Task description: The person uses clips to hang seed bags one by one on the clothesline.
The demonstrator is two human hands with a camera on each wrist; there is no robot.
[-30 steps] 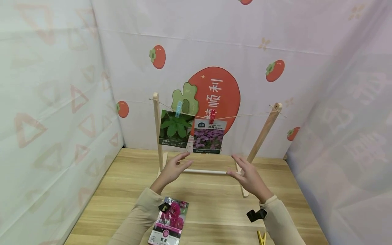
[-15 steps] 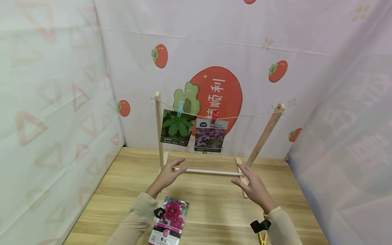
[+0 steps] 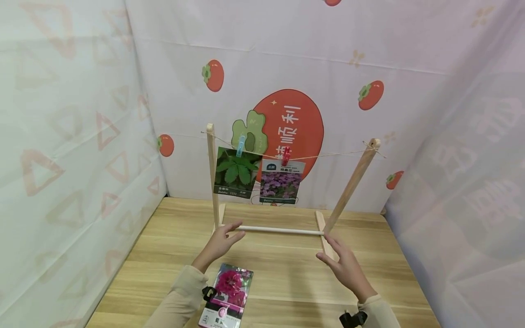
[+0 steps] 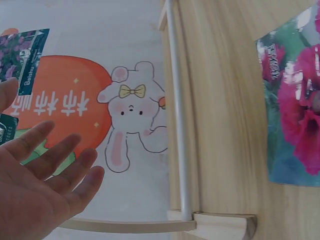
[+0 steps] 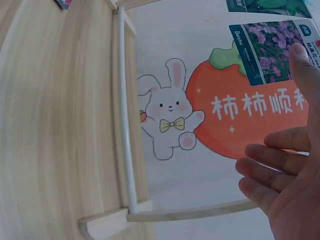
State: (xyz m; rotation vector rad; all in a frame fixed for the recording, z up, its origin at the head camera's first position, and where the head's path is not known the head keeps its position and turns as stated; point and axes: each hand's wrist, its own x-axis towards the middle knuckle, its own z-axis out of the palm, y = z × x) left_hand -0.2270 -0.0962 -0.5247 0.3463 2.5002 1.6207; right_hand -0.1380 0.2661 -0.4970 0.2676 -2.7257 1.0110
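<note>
A wooden rack (image 3: 213,182) with a string (image 3: 328,155) across its top stands at the back of the table. A green-leaf seed packet (image 3: 236,173) hangs from a blue clip (image 3: 240,145), and beside it a purple-flower packet (image 3: 280,185) (image 5: 270,50) hangs from a red clip (image 3: 285,156). My left hand (image 3: 223,239) (image 4: 40,185) hovers open near the rack's white bottom rod (image 3: 280,231) (image 4: 179,125), holding nothing. My right hand (image 3: 344,264) (image 5: 285,170) is open by the rack's right foot (image 3: 324,237), empty. A pink-flower packet (image 3: 227,296) (image 4: 295,100) lies on the table near my left forearm.
The wooden table (image 3: 279,278) is enclosed by printed fabric walls (image 3: 61,136) on three sides. The right half of the string carries nothing. Black wrist straps (image 3: 352,319) show at my sleeves.
Both hands have dropped away from the hanging packets and drawn back toward me, down to the level of the rack's base. The yellow clip near my right wrist has left the view.
</note>
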